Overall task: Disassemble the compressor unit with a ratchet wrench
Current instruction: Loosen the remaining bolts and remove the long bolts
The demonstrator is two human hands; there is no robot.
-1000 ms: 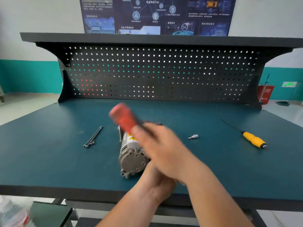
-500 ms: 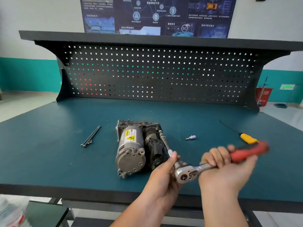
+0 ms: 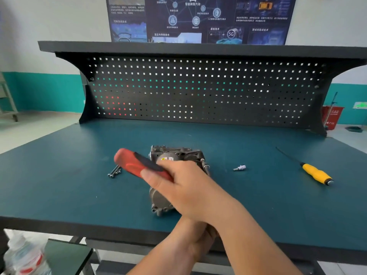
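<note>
The compressor unit (image 3: 175,153) lies near the middle of the dark green surface (image 3: 59,185), with its length running away from the viewer and its round grey end cap facing the front edge. Much of its body is hidden behind the right hand.

At the far left, below the front edge, sits a clear plastic bag (image 3: 23,257) with something red and white inside. On the surface left of the unit lie a few long bolts (image 3: 115,171), side by side and touching each other, well apart from the unit. Just right of them and above the surface, the ratchet wrench (image 3: 135,163) shows its red and black handle, which is blurred and tilted up towards the left. The right hand (image 3: 188,187) grips that handle. Its fingers (image 3: 172,169) are wrapped tightly round it and the thumb lies along the near side. The wrench head is hidden.

The left hand (image 3: 194,235) sits at the front edge, tucked under the right wrist. Its fingers are covered, so I cannot tell whether they are curled or what they touch.

On the unit's right side a thin metal extension bar (image 3: 205,167) runs towards the hands. Further right a small silver socket bit (image 3: 240,168) lies alone on the surface, and well beyond it lies a yellow-handled screwdriver (image 3: 315,173) with its thin shaft pointing back and left. A black pegboard (image 3: 198,92) stands along the back.
</note>
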